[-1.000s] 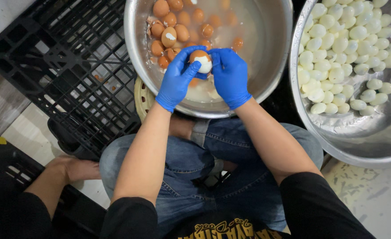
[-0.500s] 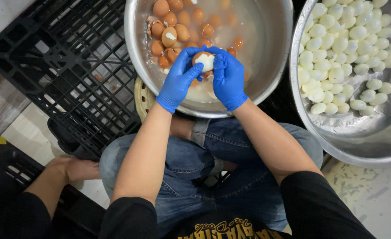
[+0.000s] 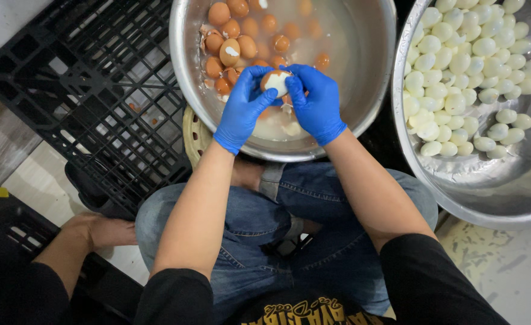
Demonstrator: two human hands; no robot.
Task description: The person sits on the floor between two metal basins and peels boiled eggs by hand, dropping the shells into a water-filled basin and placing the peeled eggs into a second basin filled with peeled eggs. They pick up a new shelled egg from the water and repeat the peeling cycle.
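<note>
Head | both hands (image 3: 280,102) grip half-peeled egg (image 3: 276,81) | over steel basin (image 3: 370,90)

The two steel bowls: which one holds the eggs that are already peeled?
The bowl on the right: its eggs are all white and bare. The middle bowl, where both hands work, holds brown eggs in water.

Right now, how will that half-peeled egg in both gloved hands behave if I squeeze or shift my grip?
The egg is probably slippery: it is held over a water-filled bowl. Its bared white likely tears under a hard squeeze. Being round, it could roll from the left hand or right hand.
</note>
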